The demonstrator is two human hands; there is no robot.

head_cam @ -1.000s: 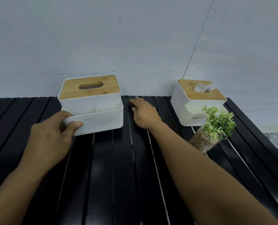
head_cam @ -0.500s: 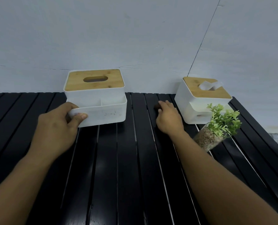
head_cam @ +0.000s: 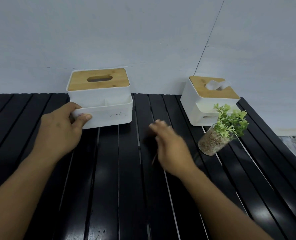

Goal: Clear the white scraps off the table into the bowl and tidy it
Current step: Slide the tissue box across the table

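Head view: table looking nearly cleared, tidying remaining.
Left hand [head_cam: 60, 130] is gripping the white organizer box [head_cam: 100, 103] at its front-left corner; right hand [head_cam: 171, 146] is blurring over black table [head_cam: 119, 196], fingers loosely curled (contents unclear); no scraps visible near fingers.

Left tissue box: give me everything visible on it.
The left tissue box is white, plastic-looking, with a wood-look lid that has an empty oval slot. A lower open tray in front is split by a divider; its front face shows faint scuffs. It stands upright on the black slatted table, near the wall. The left hand grips the tray's front left corner.
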